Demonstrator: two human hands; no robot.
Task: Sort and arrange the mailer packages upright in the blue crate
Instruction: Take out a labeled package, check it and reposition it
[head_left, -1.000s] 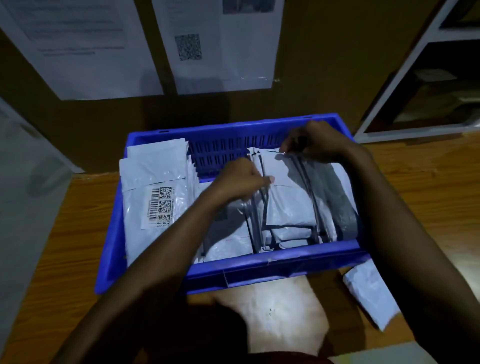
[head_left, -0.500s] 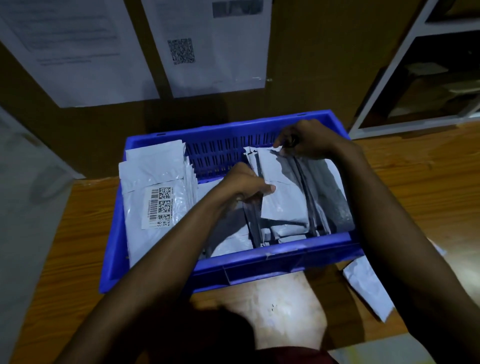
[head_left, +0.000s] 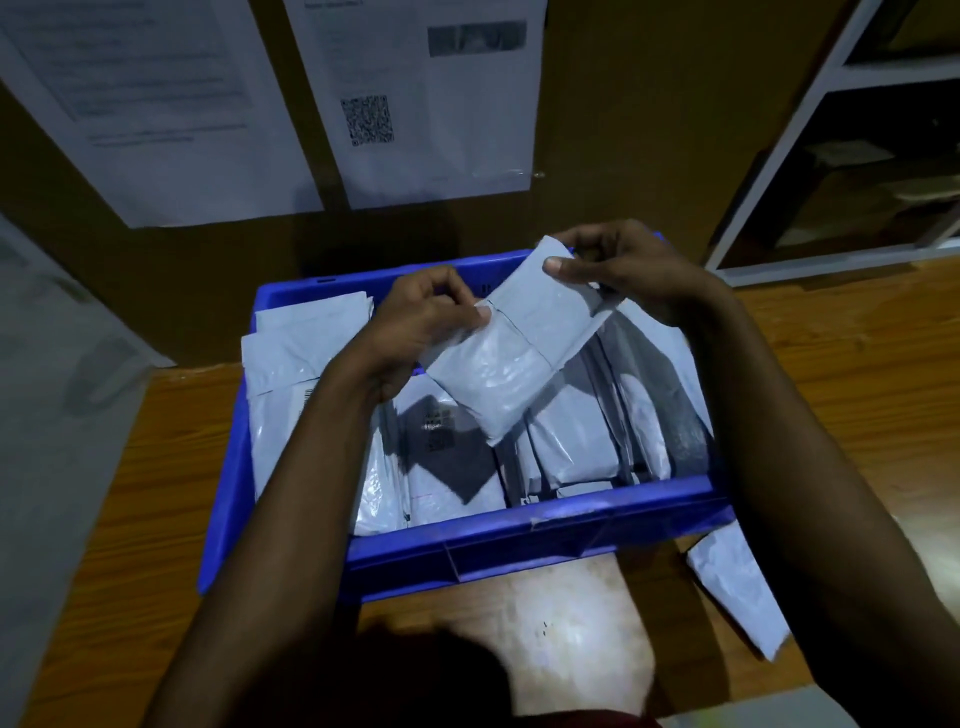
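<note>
You've got one pale grey plastic mailer package (head_left: 511, 343) lifted over the blue plastic crate (head_left: 519, 540), tilted, spanning both hands. Your left hand (head_left: 421, 322) pinches its left edge: thumb on the front face, fingers curled behind. Your right hand (head_left: 623, 265) grips the top corner: thumb pressed on the front, fingers wrapped behind. The mailer's low corner hangs above the crate's middle.

Inside the crate:
- A row of grey mailers standing on edge (head_left: 649, 405) fills the right half, below your right hand.
- A stack of pale mailers leaning upright (head_left: 291, 374) sits at the left wall, partly hidden by your left forearm.
- One labelled mailer lying flat (head_left: 441, 462) is in the middle, under the held one.

The crate sits on the wooden bench (head_left: 130, 519). A loose grey mailer (head_left: 737, 587) lies flat on the bench just outside the crate's front-right corner, beside your right forearm. Printed sheets with a QR code (head_left: 431, 93) hang on the wall behind. A white shelf unit (head_left: 779, 145) stands at the far right.
</note>
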